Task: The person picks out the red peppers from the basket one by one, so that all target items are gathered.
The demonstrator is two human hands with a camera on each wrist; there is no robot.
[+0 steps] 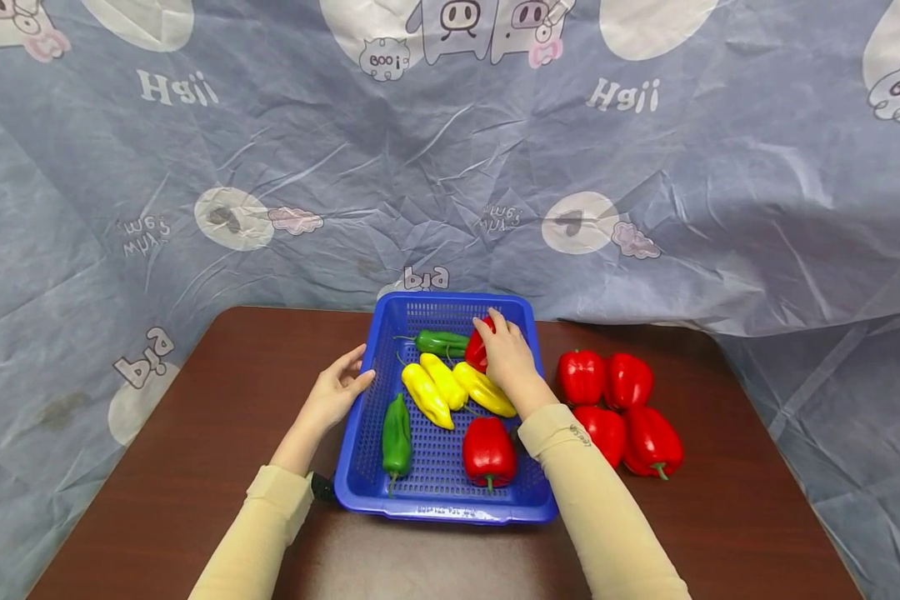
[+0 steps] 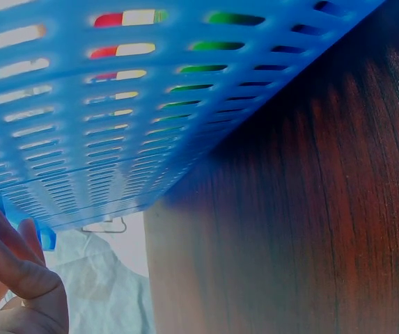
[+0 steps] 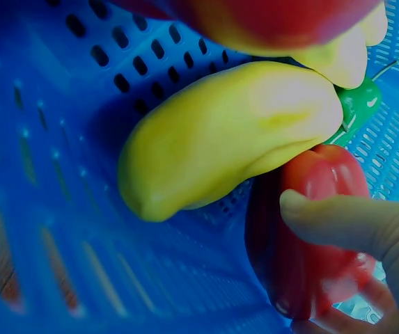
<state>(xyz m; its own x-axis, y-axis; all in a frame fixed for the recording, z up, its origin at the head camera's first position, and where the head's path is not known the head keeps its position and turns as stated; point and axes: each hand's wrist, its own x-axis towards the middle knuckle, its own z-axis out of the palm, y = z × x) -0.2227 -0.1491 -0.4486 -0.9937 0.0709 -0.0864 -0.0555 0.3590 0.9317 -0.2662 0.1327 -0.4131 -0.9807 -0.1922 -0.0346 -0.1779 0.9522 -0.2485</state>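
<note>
A blue perforated plastic basket [image 1: 450, 512] stands on the table. Inside it lie two green peppers [image 1: 397, 437], several yellow peppers [image 1: 427, 395] and a red bell pepper [image 1: 489, 452] near the front right. My right hand [image 1: 506, 354] holds another red bell pepper [image 3: 317, 229] low in the basket's back right part, thumb on one side and fingers on the other. Beside that bell pepper is a yellow pepper [image 3: 234, 136]. At the basket's left side, my left hand [image 1: 333, 392] grips the rim, thumb tip over it and fingers curled at its outer side.
Several more red bell peppers [image 1: 628, 382] sit grouped on the dark wood table [image 1: 742, 517], right of the basket. A grey-blue printed cloth [image 1: 450, 167] hangs behind the table and down both its sides.
</note>
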